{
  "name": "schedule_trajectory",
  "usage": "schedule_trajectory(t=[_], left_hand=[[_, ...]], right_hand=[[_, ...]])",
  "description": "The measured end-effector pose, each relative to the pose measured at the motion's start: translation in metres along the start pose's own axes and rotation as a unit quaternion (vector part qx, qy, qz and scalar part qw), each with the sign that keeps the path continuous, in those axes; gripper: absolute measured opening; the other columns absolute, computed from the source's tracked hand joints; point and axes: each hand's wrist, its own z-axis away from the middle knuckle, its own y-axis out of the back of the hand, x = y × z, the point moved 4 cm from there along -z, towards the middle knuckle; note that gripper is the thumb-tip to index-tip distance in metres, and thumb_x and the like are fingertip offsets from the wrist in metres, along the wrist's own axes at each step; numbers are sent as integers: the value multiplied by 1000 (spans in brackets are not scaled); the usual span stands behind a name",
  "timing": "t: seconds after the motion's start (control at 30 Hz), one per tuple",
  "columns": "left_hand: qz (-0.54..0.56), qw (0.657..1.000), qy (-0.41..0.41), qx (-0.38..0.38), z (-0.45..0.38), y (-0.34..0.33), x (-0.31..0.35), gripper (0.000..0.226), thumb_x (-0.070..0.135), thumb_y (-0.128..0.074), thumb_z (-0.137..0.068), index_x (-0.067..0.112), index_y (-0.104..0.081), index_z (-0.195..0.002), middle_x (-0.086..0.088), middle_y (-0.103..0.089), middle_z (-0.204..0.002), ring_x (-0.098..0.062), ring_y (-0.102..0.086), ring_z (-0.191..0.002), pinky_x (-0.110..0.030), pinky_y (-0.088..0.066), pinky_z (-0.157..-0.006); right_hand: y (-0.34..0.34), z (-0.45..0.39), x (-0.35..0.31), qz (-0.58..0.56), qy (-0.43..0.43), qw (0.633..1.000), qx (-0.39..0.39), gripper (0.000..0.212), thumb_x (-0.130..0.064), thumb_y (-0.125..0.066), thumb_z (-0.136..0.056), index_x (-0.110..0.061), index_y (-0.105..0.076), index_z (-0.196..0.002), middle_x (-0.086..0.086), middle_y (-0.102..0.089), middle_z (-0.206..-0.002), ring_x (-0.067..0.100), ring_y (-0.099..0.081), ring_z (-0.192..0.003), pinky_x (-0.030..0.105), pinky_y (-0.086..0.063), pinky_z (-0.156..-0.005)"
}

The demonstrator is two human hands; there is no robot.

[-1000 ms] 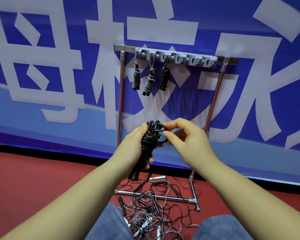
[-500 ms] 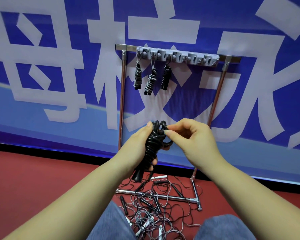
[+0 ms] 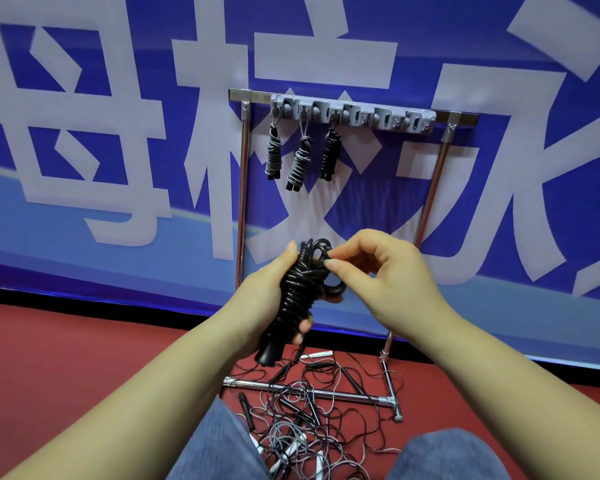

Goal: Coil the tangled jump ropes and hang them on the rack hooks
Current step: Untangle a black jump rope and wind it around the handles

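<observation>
The black coiled rope is sitting upright in front of the person, its long axis running up and down and leaning a little, handles poking out at the bottom. The left hand is wrapping its fingers around the middle of the bundle, gripping it firmly. The right hand is coming in from the right, thumb and forefinger pinching the loop at the very top. That loop is what needs to go over a hook, I'd say, and the hook bar is sitting well above and slightly right of both hands, so the right hand is nearer to the free hooks. Three coiled ropes are already hanging at the bar's left end. Below, a tangled pile of ropes is lying around the rack's base rail. Nothing seems to be blocking the way up.
</observation>
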Motion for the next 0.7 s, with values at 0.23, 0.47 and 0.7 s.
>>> schedule_trajectory(t=[0.23, 0.47, 0.7], left_hand=[[-65, 995, -74, 18, 0, 4, 5, 38, 49, -33, -98, 24, -62, -101, -10, -67, -82, -20, -48, -45, -27, -42, -44], [40, 997, 27, -63, 6, 4, 5, 51, 52, -40, -85, 13, -63, -109, -23, -70, -98, -20, -44, -36, -21, -37, -36], [6, 999, 23, -25, 1, 6, 1, 48, 52, -38, -93, 12, -63, -102, -24, -68, -98, -21, -46, -37, -23, -41, -37]], right_hand=[[-4, -1, 0, -18, -58, 998, 25, 17, -12, -70, -83, -23, -63, -71, 2, -68, -70, 7, -56, -60, 17, -45, -57], [1, 2, -6, -79, -30, 996, -7, 21, -8, -68, -84, -27, -66, -76, -11, -69, -70, 7, -63, -67, 26, -53, -70], [0, 7, -6, 21, -52, 998, 3, 19, -13, -71, -82, -26, -65, -70, -2, -67, -63, 4, -56, -55, 13, -43, -55]])
